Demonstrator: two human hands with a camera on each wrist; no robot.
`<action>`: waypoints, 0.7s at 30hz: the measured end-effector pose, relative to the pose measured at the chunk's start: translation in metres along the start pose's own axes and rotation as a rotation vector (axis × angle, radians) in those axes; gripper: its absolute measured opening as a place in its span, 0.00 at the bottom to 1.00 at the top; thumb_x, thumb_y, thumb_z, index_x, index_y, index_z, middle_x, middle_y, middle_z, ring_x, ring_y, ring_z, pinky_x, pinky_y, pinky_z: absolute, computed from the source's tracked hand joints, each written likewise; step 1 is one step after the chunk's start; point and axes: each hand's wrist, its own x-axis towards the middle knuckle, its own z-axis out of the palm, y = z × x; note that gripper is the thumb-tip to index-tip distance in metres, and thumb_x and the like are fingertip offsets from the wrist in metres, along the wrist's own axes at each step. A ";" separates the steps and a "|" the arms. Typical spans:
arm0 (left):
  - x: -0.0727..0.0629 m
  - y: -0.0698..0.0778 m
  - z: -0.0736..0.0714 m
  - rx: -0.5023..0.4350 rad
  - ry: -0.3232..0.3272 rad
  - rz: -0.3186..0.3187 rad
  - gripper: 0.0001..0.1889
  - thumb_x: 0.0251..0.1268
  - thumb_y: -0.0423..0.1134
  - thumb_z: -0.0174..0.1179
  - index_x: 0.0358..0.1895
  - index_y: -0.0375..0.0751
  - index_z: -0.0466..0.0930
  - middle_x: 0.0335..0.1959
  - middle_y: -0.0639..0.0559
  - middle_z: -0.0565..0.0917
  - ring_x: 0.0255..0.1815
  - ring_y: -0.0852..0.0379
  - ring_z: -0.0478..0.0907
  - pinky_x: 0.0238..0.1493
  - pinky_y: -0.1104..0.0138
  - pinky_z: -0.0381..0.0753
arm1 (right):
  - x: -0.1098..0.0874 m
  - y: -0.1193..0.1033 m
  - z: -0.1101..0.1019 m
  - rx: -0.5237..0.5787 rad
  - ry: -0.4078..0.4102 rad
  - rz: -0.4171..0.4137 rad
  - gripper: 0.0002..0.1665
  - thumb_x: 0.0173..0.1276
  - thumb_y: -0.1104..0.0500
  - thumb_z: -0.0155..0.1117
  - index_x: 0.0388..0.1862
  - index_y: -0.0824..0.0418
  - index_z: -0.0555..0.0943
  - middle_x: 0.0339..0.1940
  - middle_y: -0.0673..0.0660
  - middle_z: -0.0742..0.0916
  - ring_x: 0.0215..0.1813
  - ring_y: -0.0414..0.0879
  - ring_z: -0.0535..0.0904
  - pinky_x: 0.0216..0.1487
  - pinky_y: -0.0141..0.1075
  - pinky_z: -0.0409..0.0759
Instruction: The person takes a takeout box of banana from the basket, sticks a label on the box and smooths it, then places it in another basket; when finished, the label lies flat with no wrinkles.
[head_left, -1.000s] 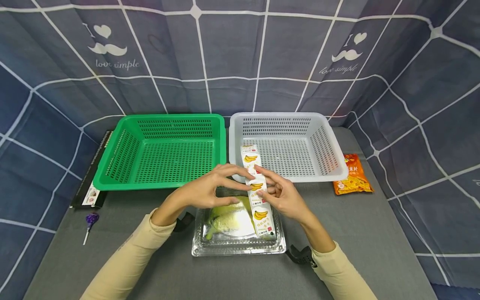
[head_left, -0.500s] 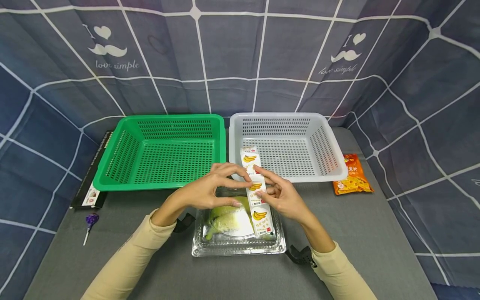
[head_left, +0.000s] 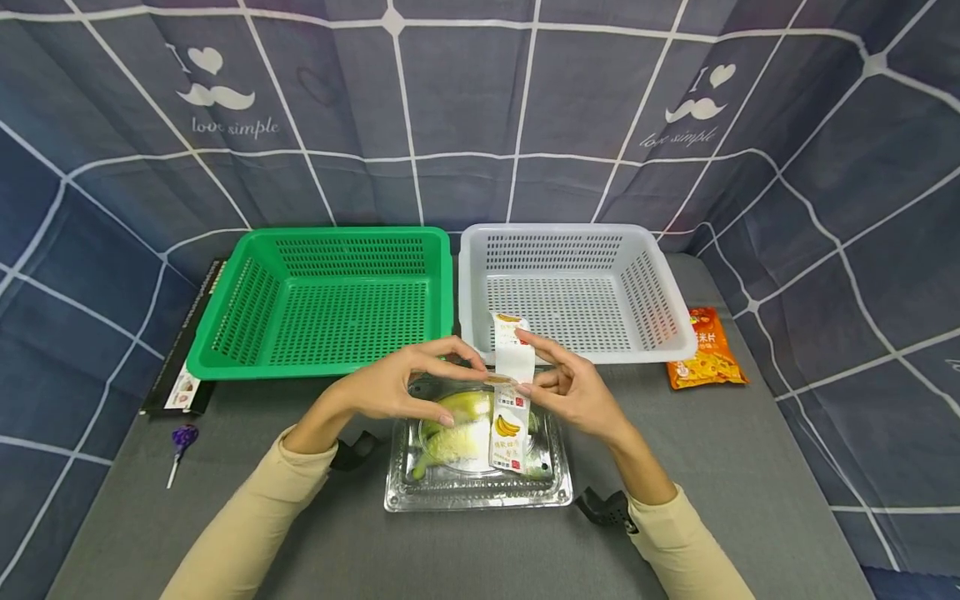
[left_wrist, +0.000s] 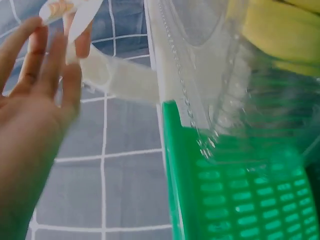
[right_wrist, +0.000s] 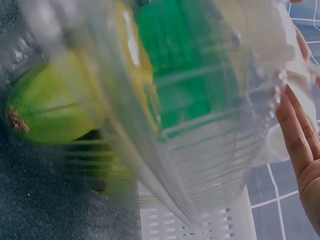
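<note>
In the head view my right hand (head_left: 573, 387) pinches a long strip of white banana stickers (head_left: 507, 427) near its middle, with thumb and fingers at its right edge. One sticker (head_left: 501, 379) is bent up off the strip, showing bare white backing above it. My left hand (head_left: 408, 379) has its fingertips right at this sticker's left end, while its thumb stays apart. Below the strip stands a clear plastic clamshell box (head_left: 480, 498) with green and yellow fruit (head_left: 453, 446) inside. In the left wrist view the lifted sticker (left_wrist: 57, 10) meets a fingertip.
Behind the hands are a green basket (head_left: 315, 371) and a white basket (head_left: 678, 342). An orange snack bag (head_left: 705, 350) lies right of the white one. At far left are a long black box (head_left: 168, 379) and a purple lollipop (head_left: 182, 437).
My left hand has shifted left, and one sticker now lifts away from the backing at its fingertips. The strip has bent and its top end has dropped a little.
</note>
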 end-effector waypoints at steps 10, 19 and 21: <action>-0.016 -0.018 -0.002 -0.304 -0.150 -0.145 0.27 0.62 0.34 0.66 0.63 0.28 0.74 0.61 0.40 0.71 0.64 0.49 0.68 0.66 0.56 0.71 | -0.001 0.000 -0.004 -0.011 0.033 -0.030 0.40 0.62 0.77 0.62 0.74 0.70 0.61 0.71 0.75 0.67 0.36 0.42 0.87 0.31 0.32 0.83; -0.008 -0.022 0.012 0.086 -0.225 -0.223 0.23 0.62 0.46 0.68 0.59 0.41 0.81 0.55 0.51 0.77 0.57 0.58 0.71 0.59 0.62 0.73 | -0.002 0.001 -0.005 -0.066 0.046 -0.025 0.39 0.63 0.77 0.61 0.74 0.67 0.63 0.75 0.69 0.65 0.17 0.37 0.73 0.16 0.29 0.67; -0.006 -0.019 0.015 0.172 -0.236 -0.234 0.23 0.61 0.48 0.68 0.57 0.42 0.83 0.54 0.52 0.77 0.56 0.59 0.71 0.59 0.62 0.72 | -0.003 0.000 -0.005 -0.065 0.047 -0.023 0.39 0.64 0.77 0.60 0.74 0.68 0.63 0.75 0.69 0.65 0.16 0.36 0.72 0.15 0.28 0.66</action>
